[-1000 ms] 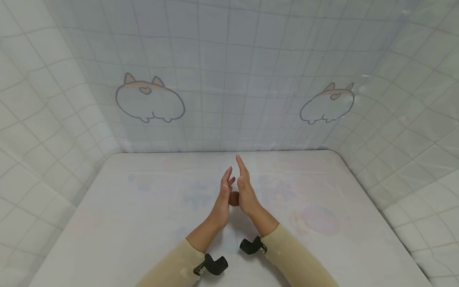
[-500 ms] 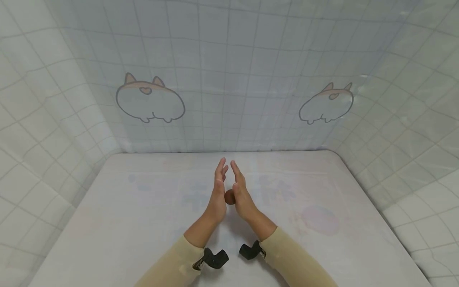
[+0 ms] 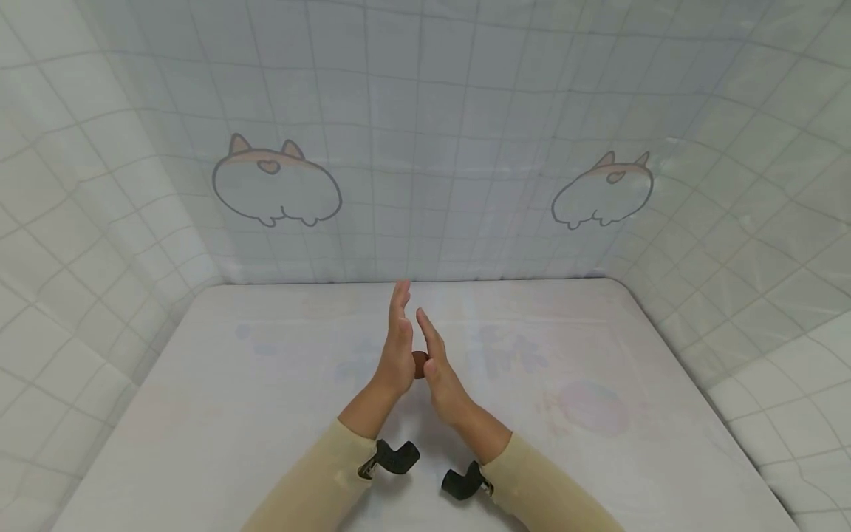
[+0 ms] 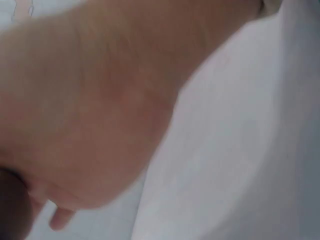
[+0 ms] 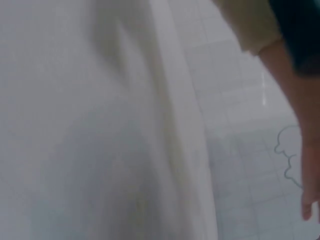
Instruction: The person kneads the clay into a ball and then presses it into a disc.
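A small brown ball [image 3: 419,364] is pressed between the palms of both hands, near the middle of the head view. My left hand [image 3: 397,351] stands on edge with straight fingers, its palm against the ball's left side. Opposite it, the right hand [image 3: 444,380] also has straight fingers and covers part of the ball's right side. The left fingertips reach farther forward than the right ones. In the left wrist view the ball [image 4: 12,205] shows dark and cut off at the lower left corner, beside the palm [image 4: 90,130].
Under the hands is a table with a pale, faintly patterned cover [image 3: 253,414]. White grid-patterned sheeting [image 3: 425,148] with cartoon animal prints rises behind it and on both sides. A dark camera mount [image 3: 397,457] sits on the left wrist, another mount [image 3: 462,482] on the right.
The left hand has slid forward while the right hand has slid back, palms facing each other. Both hands and the ball between them have shifted slightly left.
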Motion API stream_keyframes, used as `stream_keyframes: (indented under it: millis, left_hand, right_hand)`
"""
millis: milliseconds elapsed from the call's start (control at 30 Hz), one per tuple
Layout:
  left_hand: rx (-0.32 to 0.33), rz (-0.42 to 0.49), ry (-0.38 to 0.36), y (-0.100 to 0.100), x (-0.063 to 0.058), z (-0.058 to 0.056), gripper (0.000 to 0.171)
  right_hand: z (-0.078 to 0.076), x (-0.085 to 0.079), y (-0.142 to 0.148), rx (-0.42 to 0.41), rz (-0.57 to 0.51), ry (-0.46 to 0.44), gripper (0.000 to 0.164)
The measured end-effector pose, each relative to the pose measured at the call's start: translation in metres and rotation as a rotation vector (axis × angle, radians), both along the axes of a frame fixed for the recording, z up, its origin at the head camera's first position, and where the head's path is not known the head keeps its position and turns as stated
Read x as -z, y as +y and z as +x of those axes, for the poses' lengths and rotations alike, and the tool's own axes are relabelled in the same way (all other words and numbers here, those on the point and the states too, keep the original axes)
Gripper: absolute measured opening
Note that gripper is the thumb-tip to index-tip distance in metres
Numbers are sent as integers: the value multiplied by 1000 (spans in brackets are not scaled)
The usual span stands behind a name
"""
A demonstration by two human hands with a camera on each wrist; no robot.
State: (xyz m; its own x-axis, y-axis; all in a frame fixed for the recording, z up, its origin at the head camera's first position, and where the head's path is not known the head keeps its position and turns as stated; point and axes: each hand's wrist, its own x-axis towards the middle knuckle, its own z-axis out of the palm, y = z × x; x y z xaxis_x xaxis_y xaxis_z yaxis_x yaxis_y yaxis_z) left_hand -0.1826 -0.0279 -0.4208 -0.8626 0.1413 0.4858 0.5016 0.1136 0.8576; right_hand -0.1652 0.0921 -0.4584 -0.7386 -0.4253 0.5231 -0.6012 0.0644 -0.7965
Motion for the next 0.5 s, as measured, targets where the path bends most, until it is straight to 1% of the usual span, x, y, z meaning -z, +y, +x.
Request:
stream_keyframes:
  millis: [100, 200, 367, 500]
  left_hand:
    - [-5, -12, -8, -3, 5, -5, 92]
    - [-13, -24, -35, -5, 11, -7, 91]
    - [-38, -84, -118, -8, 21, -7, 87]
    - [-38, -130, -182, -8, 31, -7, 86]
  right_hand:
    - [3, -2, -1, -18, -12, -13, 86]
    - [6, -5, -1, -25, -22, 4, 87]
    - [8, -11, -1, -30, -39, 49, 87]
    - [7, -17, 2, -15, -46, 53, 88]
